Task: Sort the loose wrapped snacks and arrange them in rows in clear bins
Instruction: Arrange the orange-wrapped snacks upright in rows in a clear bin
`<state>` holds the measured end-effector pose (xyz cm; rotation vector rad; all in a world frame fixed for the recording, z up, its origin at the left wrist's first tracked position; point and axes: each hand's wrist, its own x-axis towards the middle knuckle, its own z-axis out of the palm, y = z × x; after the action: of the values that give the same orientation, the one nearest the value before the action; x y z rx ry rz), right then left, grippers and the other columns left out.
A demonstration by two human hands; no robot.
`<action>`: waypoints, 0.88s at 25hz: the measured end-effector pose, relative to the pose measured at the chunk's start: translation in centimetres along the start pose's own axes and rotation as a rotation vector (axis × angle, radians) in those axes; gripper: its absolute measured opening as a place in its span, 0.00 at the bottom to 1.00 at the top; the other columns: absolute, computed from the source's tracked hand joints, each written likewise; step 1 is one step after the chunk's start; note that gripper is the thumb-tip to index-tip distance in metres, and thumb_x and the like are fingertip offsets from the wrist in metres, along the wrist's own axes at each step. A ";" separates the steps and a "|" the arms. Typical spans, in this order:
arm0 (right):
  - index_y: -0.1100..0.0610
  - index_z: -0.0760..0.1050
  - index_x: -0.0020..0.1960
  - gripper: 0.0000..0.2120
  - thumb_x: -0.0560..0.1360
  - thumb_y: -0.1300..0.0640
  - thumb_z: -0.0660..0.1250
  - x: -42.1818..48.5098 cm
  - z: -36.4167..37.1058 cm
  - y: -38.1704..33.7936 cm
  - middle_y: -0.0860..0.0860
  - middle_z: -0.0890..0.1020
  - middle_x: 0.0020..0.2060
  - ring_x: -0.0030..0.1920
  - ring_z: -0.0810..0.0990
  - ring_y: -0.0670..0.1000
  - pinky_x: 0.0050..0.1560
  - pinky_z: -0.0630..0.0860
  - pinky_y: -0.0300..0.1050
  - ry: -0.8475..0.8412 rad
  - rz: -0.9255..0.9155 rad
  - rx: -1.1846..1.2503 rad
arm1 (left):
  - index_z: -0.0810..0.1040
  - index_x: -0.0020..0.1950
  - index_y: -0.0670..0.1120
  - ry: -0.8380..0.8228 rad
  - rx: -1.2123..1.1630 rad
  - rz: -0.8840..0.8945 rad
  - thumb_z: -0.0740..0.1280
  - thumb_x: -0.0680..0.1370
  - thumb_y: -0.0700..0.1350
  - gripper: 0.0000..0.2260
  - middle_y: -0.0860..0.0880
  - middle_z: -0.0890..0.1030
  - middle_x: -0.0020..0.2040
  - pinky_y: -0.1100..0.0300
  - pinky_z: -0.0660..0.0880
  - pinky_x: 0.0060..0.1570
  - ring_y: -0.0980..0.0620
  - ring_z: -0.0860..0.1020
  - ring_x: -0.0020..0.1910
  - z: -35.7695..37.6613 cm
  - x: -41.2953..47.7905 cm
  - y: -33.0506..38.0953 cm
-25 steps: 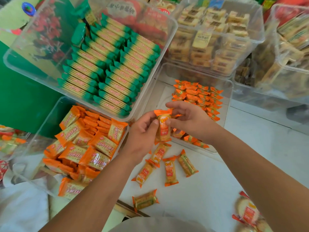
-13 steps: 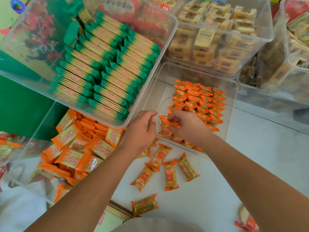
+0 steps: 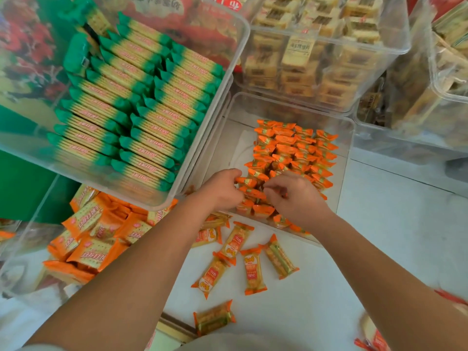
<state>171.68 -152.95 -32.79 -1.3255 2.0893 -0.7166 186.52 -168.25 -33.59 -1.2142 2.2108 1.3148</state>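
Left hand (image 3: 222,191) and right hand (image 3: 296,198), fingers curled, pinch small orange-wrapped snacks (image 3: 249,182) in near row of clear plastic bin (image 3: 350,148) | best seated upright, ends level with neighbours | loose snacks (image 3: 253,271) lie on white surface (image 3: 379,236)

White tabletop (image 3: 379,236) under soft even light; green panel (image 3: 22,188) at left, red floral print (image 3: 25,46) above it
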 end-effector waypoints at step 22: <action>0.51 0.85 0.51 0.05 0.79 0.58 0.71 -7.2 -1.8 -3.2 0.41 0.84 0.47 0.48 0.80 0.41 0.43 0.73 0.29 0.169 0.172 0.392 | 0.85 0.48 0.48 -0.041 0.097 0.074 0.76 0.71 0.40 0.07 0.48 0.86 0.43 0.49 0.82 0.49 0.46 0.84 0.46 1.8 0.8 0.1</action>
<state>174.97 -147.29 -28.05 -0.8872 2.0239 -1.1246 185.67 -167.15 -35.02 -1.0714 2.2821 1.2326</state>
